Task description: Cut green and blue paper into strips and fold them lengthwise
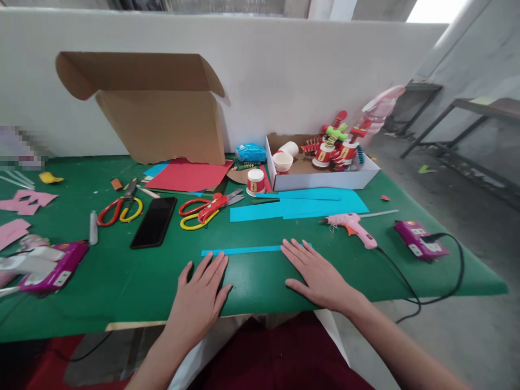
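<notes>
A narrow blue paper strip [252,250] lies flat across the green table in front of me. My left hand [202,287] rests palm down, its fingertips on the strip's left end. Over the right end lies my right hand [311,271], also flat with its fingers stretched out. Neither hand grips anything. Behind the strip are wider blue paper sheets [300,207]. To the right of my right hand is a pink glue gun [353,226] with a glue stick in its back. Two pairs of scissors lie beyond my left hand; the nearer pair [209,210] has red and yellow handles.
A white box [320,180] with paper cups and spring-like paper figures stands at the back. Left are a phone [154,223], red paper [189,174], an upright cardboard lid [162,122] and a purple packet [67,265]. The glue gun's black cord hangs over the front edge at right.
</notes>
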`<action>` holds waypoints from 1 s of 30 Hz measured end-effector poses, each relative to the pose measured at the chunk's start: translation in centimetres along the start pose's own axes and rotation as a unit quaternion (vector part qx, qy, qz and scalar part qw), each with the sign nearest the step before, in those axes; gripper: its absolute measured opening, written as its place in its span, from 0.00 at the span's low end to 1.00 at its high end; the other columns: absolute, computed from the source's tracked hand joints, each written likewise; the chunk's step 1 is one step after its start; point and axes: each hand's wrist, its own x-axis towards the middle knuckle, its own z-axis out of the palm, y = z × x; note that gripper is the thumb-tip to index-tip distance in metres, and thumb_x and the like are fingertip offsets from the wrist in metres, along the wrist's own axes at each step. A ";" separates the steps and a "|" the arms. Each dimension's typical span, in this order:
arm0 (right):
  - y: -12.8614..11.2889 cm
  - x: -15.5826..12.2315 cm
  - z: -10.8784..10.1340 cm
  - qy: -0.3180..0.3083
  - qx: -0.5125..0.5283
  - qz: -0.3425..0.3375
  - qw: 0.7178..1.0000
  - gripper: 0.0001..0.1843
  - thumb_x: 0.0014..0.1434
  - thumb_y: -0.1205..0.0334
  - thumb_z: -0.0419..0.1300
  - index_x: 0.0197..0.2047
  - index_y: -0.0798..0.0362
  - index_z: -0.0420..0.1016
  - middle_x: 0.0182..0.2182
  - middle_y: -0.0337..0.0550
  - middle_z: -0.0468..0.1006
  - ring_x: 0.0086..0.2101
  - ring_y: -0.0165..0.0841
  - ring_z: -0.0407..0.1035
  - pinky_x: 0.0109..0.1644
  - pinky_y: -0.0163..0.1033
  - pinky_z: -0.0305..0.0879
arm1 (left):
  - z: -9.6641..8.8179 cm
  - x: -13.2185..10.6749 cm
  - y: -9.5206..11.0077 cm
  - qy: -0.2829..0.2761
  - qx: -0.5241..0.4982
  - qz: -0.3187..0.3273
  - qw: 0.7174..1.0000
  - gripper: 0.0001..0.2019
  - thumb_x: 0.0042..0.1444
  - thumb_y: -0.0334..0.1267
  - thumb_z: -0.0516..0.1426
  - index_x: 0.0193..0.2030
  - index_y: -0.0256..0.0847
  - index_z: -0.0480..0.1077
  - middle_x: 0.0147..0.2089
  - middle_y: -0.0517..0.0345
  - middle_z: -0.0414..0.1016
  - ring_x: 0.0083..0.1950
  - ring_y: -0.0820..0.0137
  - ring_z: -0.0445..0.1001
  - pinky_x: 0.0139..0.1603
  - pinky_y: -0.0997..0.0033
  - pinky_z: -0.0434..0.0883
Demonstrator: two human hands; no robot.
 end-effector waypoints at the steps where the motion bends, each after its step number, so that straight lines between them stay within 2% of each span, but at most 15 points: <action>1: 0.3 -0.3 0.0 0.005 -0.004 0.003 1.000 0.37 0.67 0.41 0.45 0.72 0.50 0.43 0.70 0.44 0.48 0.68 0.40 0.43 0.71 0.54 0.44 | 0.0 -0.1 0.0 -0.002 -0.001 -0.001 1.000 0.24 0.66 0.46 0.43 0.64 0.43 0.64 0.66 0.52 0.66 0.66 0.56 0.63 0.63 0.48 0.56; 6: 1.8 -1.9 -0.4 0.011 -0.011 0.033 0.999 0.35 0.67 0.44 0.45 0.72 0.48 0.45 0.69 0.43 0.50 0.68 0.40 0.45 0.70 0.55 0.46 | -0.6 0.5 -0.6 -0.010 -0.022 0.000 1.000 0.21 0.66 0.44 0.45 0.62 0.44 0.66 0.63 0.51 0.69 0.64 0.56 0.65 0.63 0.49 0.55; 10: 2.2 -1.7 -1.4 0.035 0.022 0.054 0.998 0.31 0.68 0.44 0.44 0.69 0.49 0.57 0.67 0.45 0.57 0.67 0.42 0.48 0.70 0.58 0.44 | -1.9 4.0 -0.7 -0.032 -0.071 0.015 0.997 0.14 0.65 0.41 0.49 0.49 0.44 0.73 0.53 0.53 0.77 0.54 0.61 0.71 0.61 0.53 0.57; 14: 0.9 0.1 -2.5 0.147 0.097 0.043 0.983 0.29 0.69 0.46 0.41 0.65 0.50 0.63 0.66 0.47 0.60 0.66 0.41 0.50 0.70 0.59 0.43 | -2.5 7.9 0.1 -0.096 -0.093 0.023 0.991 0.08 0.59 0.36 0.55 0.43 0.41 0.72 0.47 0.51 0.76 0.51 0.59 0.69 0.51 0.57 0.63; 16: 0.0 1.1 -2.9 0.201 0.146 0.029 0.968 0.28 0.69 0.47 0.40 0.63 0.47 0.66 0.63 0.46 0.65 0.64 0.40 0.55 0.70 0.58 0.45 | -2.2 9.1 0.3 -0.131 -0.119 0.020 0.984 0.04 0.57 0.35 0.56 0.38 0.41 0.71 0.41 0.52 0.75 0.47 0.59 0.69 0.46 0.60 0.64; 18: -0.5 2.5 -3.4 0.256 0.196 0.019 0.947 0.27 0.69 0.48 0.40 0.60 0.46 0.71 0.59 0.45 0.71 0.61 0.40 0.62 0.69 0.56 0.49 | -1.8 10.1 -0.1 -0.157 -0.166 0.028 0.973 0.01 0.52 0.33 0.57 0.31 0.41 0.70 0.37 0.54 0.74 0.45 0.60 0.70 0.42 0.64 0.64; 20: -0.5 4.6 -4.2 0.345 0.242 0.031 0.906 0.27 0.69 0.47 0.40 0.58 0.47 0.73 0.55 0.46 0.75 0.57 0.41 0.66 0.67 0.54 0.53 | -1.8 11.6 -1.1 -0.167 -0.243 0.021 0.955 0.02 0.49 0.32 0.56 0.27 0.41 0.67 0.33 0.55 0.73 0.40 0.63 0.71 0.37 0.68 0.64; 21: -0.3 5.8 -4.6 0.408 0.261 0.049 0.873 0.28 0.69 0.46 0.40 0.58 0.48 0.73 0.54 0.48 0.76 0.56 0.42 0.66 0.65 0.53 0.55 | -2.0 12.6 -1.6 -0.161 -0.293 0.005 0.943 0.02 0.48 0.33 0.56 0.26 0.41 0.66 0.31 0.57 0.72 0.37 0.64 0.72 0.35 0.69 0.64; 22: 0.0 7.3 -5.1 0.479 0.281 0.079 0.828 0.29 0.68 0.46 0.39 0.59 0.51 0.71 0.54 0.50 0.75 0.56 0.42 0.66 0.63 0.52 0.57 | -2.3 13.8 -2.1 -0.143 -0.350 -0.018 0.925 0.04 0.48 0.34 0.56 0.25 0.41 0.65 0.28 0.58 0.72 0.34 0.65 0.72 0.33 0.70 0.64; 23: 0.3 8.8 -5.5 0.556 0.293 0.114 0.770 0.31 0.68 0.46 0.38 0.60 0.53 0.69 0.54 0.53 0.74 0.55 0.42 0.66 0.62 0.52 0.58 | -2.6 14.9 -2.5 -0.113 -0.412 -0.042 0.903 0.05 0.49 0.37 0.56 0.25 0.42 0.64 0.26 0.59 0.71 0.32 0.66 0.72 0.33 0.70 0.64; 24: 0.6 10.4 -5.8 0.617 0.302 0.144 0.713 0.32 0.68 0.46 0.37 0.61 0.56 0.67 0.54 0.55 0.73 0.53 0.42 0.66 0.60 0.51 0.60 | -2.9 16.1 -2.7 -0.076 -0.477 -0.062 0.873 0.08 0.50 0.40 0.56 0.25 0.42 0.62 0.25 0.60 0.71 0.32 0.66 0.73 0.33 0.70 0.66; 25: 0.8 11.9 -5.9 0.646 0.315 0.161 0.676 0.33 0.67 0.46 0.36 0.60 0.57 0.67 0.54 0.57 0.72 0.52 0.42 0.66 0.57 0.49 0.62 | -3.1 17.1 -2.8 -0.035 -0.542 -0.074 0.837 0.10 0.49 0.43 0.57 0.25 0.42 0.61 0.25 0.60 0.72 0.32 0.66 0.74 0.34 0.70 0.67; 27: 0.9 14.4 -5.4 0.640 0.359 0.174 0.656 0.31 0.67 0.45 0.37 0.56 0.56 0.68 0.48 0.55 0.74 0.47 0.39 0.69 0.52 0.45 0.65 | -3.0 18.4 -2.4 0.030 -0.641 -0.088 0.762 0.15 0.48 0.49 0.59 0.26 0.42 0.60 0.27 0.60 0.75 0.30 0.68 0.75 0.35 0.69 0.70; 28: 0.8 15.3 -4.8 0.613 0.383 0.172 0.669 0.30 0.66 0.44 0.38 0.53 0.55 0.70 0.45 0.53 0.75 0.44 0.38 0.69 0.50 0.44 0.66 | -2.6 18.7 -2.1 0.051 -0.673 -0.094 0.732 0.17 0.47 0.51 0.60 0.27 0.42 0.59 0.28 0.60 0.76 0.29 0.69 0.75 0.34 0.69 0.70; 30: 0.3 16.5 -3.2 0.525 0.426 0.136 0.724 0.30 0.64 0.39 0.42 0.45 0.53 0.73 0.39 0.50 0.76 0.40 0.38 0.69 0.47 0.43 0.67 | -1.4 18.7 -1.3 0.076 -0.709 -0.103 0.694 0.20 0.46 0.55 0.61 0.27 0.42 0.59 0.27 0.61 0.76 0.26 0.71 0.74 0.33 0.70 0.70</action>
